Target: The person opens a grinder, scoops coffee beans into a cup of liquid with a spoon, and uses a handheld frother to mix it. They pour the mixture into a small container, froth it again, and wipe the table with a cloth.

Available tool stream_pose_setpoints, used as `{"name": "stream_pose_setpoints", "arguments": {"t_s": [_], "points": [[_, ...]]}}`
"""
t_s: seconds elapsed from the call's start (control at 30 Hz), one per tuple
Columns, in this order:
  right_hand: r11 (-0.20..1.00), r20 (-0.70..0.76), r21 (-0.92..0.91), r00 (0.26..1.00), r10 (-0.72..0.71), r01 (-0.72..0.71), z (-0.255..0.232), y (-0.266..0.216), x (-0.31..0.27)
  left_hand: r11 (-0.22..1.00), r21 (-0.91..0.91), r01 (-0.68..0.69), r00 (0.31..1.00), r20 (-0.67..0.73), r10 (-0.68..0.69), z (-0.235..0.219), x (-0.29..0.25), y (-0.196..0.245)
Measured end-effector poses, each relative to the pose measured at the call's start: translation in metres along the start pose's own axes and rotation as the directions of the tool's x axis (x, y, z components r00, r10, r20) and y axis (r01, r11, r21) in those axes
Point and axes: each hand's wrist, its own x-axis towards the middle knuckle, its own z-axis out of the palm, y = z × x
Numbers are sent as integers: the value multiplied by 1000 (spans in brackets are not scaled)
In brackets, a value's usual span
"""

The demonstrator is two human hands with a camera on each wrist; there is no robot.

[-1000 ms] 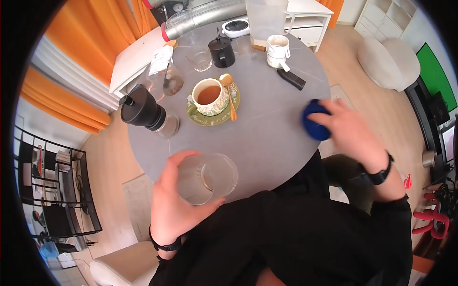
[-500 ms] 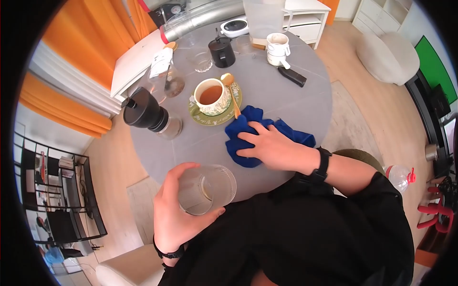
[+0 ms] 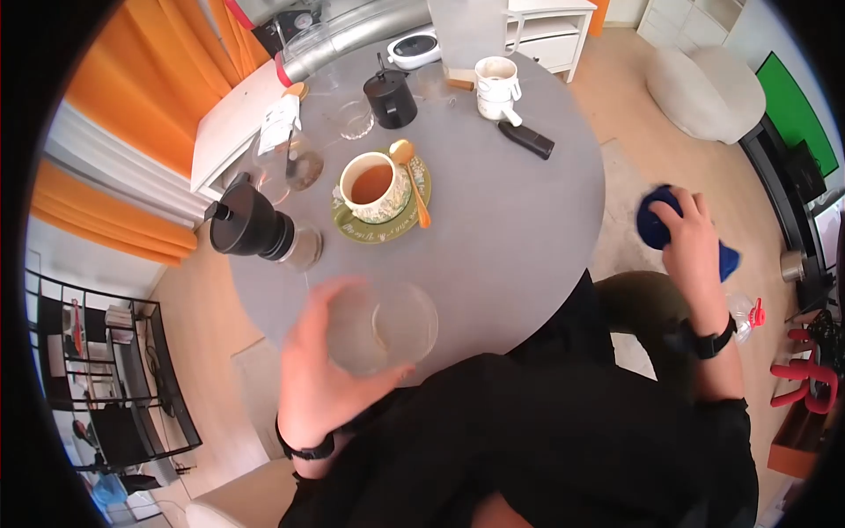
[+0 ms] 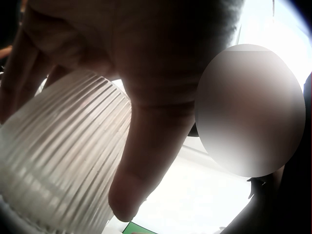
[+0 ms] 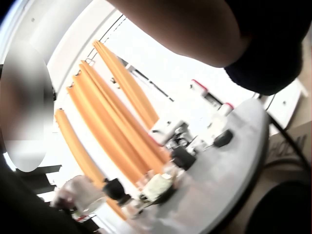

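My left hand (image 3: 312, 374) grips a clear ribbed glass (image 3: 400, 326) over the near edge of the table, thumb on one side and fingers on the other. The left wrist view shows the vertical ribs of the glass (image 4: 63, 151) beside the thumb. Out past the table's right edge, my right hand (image 3: 691, 251) holds a bunched dark blue cloth (image 3: 653, 222), one end hanging below the hand. A patterned cup of tea (image 3: 374, 189) stands on a green saucer (image 3: 361, 231) with a golden-brown spoon (image 3: 414, 189).
A black hand grinder (image 3: 251, 224) stands left of the saucer. Behind are a glass jug (image 3: 304, 167), a black pot (image 3: 390, 99), a small scale (image 3: 414, 49) and stacked white cups (image 3: 497, 88). A black handheld item (image 3: 526, 139) lies on the round grey table (image 3: 510, 255).
My right hand with the blue cloth swung from right of the table onto its surface beside the saucer, then back out past the right edge. The left hand keeps holding the glass.
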Motion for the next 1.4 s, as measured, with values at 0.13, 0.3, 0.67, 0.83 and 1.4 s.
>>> {"name": "stream_pose_setpoints", "arguments": {"t_s": [0.13,0.3,0.67,0.83,1.4], "points": [[910,-115,372,982,-149,181,9,-69,30,999,-35,-23,994,-109,19,-3,12,13],[898,124,392,956,-266,200,75,-132,91,1000,-5,6,985,-174,-7,-8,-4,19],[771,381,483,693,-612,415,56,-178,31,995,8,98,962,-255,-93,-35,-48,-7],[415,86,585,456,-886,697,41,-247,-16,997,-31,77,943,-324,-83,-53,-62,-8],[510,159,593,530,-833,623,10,-133,-38,992,-28,125,913,-388,-126,-58,-94,-17]]}}
